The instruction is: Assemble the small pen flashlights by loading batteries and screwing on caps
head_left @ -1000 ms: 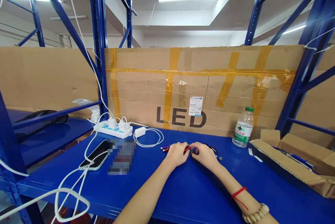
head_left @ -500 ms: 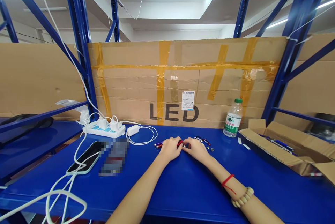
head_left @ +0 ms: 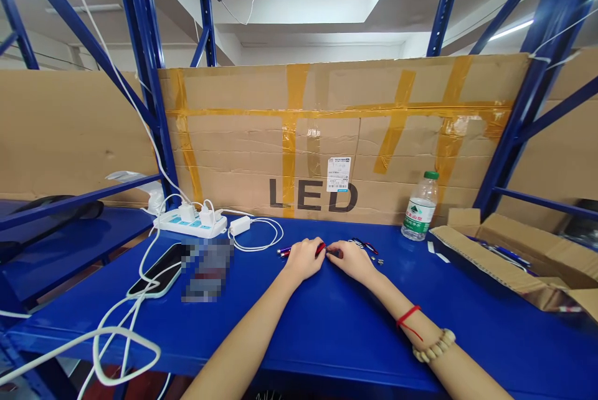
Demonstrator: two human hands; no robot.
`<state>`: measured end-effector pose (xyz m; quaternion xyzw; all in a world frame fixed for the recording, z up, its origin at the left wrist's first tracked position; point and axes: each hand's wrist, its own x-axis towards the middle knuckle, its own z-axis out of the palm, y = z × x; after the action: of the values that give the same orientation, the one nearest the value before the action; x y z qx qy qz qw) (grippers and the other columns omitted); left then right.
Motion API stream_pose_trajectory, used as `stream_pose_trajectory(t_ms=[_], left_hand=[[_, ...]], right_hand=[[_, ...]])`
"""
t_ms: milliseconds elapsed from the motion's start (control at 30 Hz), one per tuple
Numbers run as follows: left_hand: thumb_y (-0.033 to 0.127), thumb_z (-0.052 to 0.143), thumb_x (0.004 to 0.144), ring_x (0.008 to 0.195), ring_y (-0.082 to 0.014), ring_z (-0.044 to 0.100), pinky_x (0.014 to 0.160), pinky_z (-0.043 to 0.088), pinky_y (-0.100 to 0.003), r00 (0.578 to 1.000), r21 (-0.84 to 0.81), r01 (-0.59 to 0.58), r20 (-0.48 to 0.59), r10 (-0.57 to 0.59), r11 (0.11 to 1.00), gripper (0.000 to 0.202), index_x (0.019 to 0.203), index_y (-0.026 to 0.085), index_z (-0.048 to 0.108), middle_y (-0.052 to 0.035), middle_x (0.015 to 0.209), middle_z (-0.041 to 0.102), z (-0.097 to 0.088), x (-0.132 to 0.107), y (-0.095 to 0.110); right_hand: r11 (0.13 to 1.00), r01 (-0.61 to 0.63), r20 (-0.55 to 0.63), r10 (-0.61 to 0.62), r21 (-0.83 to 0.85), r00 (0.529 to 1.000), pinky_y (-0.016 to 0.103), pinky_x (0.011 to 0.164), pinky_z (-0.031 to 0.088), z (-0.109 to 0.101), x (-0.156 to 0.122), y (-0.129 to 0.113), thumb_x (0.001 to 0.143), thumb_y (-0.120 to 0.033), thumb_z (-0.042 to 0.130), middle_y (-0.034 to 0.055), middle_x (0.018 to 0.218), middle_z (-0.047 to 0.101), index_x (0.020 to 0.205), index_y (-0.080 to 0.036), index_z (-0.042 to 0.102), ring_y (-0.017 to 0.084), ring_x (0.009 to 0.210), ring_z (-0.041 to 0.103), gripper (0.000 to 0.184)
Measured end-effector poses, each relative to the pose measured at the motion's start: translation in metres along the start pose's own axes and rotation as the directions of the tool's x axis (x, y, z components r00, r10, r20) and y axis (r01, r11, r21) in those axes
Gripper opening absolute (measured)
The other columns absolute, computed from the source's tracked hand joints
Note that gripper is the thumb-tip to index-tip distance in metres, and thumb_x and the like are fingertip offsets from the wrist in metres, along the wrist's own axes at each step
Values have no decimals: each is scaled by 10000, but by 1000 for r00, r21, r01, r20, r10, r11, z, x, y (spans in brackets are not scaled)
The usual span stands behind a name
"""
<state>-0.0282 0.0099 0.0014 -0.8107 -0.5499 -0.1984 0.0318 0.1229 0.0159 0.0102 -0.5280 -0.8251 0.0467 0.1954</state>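
Over the middle of the blue table, my left hand [head_left: 306,260] is closed round a slim red object [head_left: 320,249], mostly hidden by the fingers. Close to its right, my right hand [head_left: 352,261] pinches a small dark piece [head_left: 335,253] at the tip of the red object; its kind is too small to tell. Dark shiny pen-like sticks [head_left: 283,252] poke out on the left of my left hand. Beyond my right hand lies a tool with red-and-black looped handles [head_left: 370,248], partly covered. Small metal bits [head_left: 380,261] rest near it.
A capped water bottle [head_left: 419,207] stands at the back right. Nearer sits an open cardboard box [head_left: 495,269] holding pens. On the left are a white power strip [head_left: 187,225], a phone [head_left: 159,272] and loose white cables [head_left: 126,331]. A cardboard wall [head_left: 233,144] closes the back.
The view has tilted slightly downward. My hands stay close together over the same spot; the fingertips of my right hand have separated a little from my left hand.
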Motion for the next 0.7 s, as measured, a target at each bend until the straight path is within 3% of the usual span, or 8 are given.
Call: stream_pose_trajectory(t_ms=[233, 700], left_hand=[[294, 362, 827, 800, -195, 576, 703, 449, -307, 998, -10, 40, -41, -40, 999, 248, 975, 210, 542, -61, 830, 599, 1, 1, 0], [319, 352, 843, 794, -188, 567, 672, 444, -277, 988, -60, 104, -110, -110, 993, 234, 919, 206, 542, -48, 766, 559, -6, 0, 3]], right_hand=[[1000, 26, -25, -26, -6, 999, 252, 614, 378, 6, 3, 2, 855, -290, 318, 47, 924, 653, 911, -218, 649, 175, 820, 584, 344], [986, 32, -93, -17, 166, 996, 264, 620, 400, 8, 6, 7, 846, -292, 359, 6, 791, 683, 887, -255, 660, 176, 751, 612, 306]])
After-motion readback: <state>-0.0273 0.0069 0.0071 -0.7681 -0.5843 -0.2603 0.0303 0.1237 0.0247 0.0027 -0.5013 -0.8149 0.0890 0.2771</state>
